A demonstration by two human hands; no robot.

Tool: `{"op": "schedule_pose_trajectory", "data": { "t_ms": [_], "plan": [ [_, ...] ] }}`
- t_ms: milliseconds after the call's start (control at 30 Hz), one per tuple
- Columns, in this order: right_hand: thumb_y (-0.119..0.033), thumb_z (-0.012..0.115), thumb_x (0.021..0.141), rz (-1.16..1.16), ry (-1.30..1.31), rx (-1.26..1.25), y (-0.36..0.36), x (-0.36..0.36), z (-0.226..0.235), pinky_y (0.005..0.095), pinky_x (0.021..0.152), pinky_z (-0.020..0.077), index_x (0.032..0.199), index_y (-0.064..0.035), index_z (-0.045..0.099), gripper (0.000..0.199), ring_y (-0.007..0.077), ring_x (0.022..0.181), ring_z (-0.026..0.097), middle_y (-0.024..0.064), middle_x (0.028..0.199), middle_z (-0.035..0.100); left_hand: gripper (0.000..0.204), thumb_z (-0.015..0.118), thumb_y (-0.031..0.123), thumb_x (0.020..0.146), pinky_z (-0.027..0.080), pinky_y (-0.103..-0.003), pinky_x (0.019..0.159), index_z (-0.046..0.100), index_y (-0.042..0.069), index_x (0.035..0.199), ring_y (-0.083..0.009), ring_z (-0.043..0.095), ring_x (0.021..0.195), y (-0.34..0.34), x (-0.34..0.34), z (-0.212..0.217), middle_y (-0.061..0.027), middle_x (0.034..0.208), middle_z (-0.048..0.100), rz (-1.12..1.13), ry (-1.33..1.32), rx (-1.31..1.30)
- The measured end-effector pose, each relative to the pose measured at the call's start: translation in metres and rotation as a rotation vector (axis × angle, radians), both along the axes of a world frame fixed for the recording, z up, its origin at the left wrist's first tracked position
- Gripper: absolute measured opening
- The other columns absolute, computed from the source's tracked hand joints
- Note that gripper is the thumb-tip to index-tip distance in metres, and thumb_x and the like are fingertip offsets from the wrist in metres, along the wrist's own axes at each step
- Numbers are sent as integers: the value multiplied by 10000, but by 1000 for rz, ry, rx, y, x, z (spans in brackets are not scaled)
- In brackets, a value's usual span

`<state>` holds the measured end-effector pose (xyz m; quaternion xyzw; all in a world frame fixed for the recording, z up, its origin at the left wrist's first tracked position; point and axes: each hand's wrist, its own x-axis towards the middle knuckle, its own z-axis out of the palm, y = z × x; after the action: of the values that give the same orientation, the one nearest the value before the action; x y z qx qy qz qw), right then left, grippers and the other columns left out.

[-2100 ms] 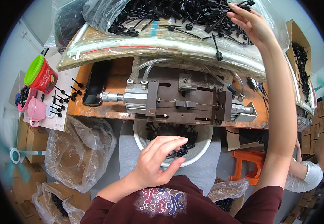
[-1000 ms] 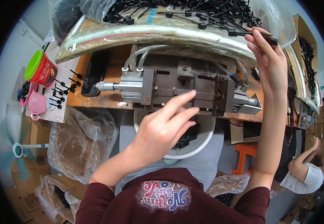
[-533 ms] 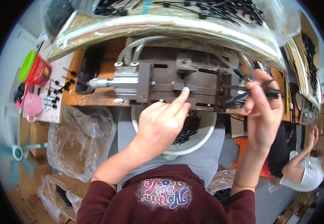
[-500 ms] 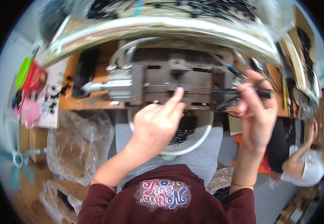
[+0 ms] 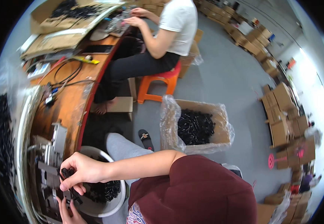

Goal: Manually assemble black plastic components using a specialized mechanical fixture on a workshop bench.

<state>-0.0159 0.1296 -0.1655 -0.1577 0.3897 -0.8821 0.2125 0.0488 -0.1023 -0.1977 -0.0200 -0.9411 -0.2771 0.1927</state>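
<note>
My right hand [image 5: 80, 172] is closed on a small bunch of black plastic parts [image 5: 67, 173], held over the metal fixture on the bench. Just below it in the picture, my left hand [image 5: 69, 213] reaches up to the fixture with its visible fingers stretched and apart. The rest of that hand is cut off by the lower edge. The grey and dark metal fixture [image 5: 48, 168] has blocks and a cylinder-like body, partly covered by my hands. Beside it, a white basin [image 5: 122, 194] by my lap holds many loose black parts [image 5: 109, 191].
A wooden bench [image 5: 76, 108] carries cables [image 5: 66, 72] and a dark flat device [image 5: 97, 49]. A co-worker in a white shirt [image 5: 178, 26] sits on an orange stool [image 5: 158, 87]. A plastic-lined carton [image 5: 223, 140] of black parts and a slipper [image 5: 145, 139] lie on the floor.
My view has swung to the right, so the bench now lies at the left. My right hand has come in to the fixture, close to my left hand, still holding black parts.
</note>
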Motion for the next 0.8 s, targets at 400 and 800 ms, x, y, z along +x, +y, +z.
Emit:
{"op": "schedule_pose_trajectory", "data": {
  "t_ms": [400,800],
  "plan": [
    [-85,771,819,-59,-28,186,10,10,-12,238,431,455,796,14,641,165,110,462,599,50,596,619,599,745,-83,724,513,-298,801,599,11,1297,-192,643,913,15,52,25,-132,1168,671,-212,-62,47],
    [-55,732,861,263,-123,309,-45,17,-20,208,455,465,856,20,662,103,84,520,592,54,701,655,433,849,114,609,517,-352,718,730,41,1019,-257,649,854,42,57,53,-91,959,687,-220,111,114]
  ]
}}
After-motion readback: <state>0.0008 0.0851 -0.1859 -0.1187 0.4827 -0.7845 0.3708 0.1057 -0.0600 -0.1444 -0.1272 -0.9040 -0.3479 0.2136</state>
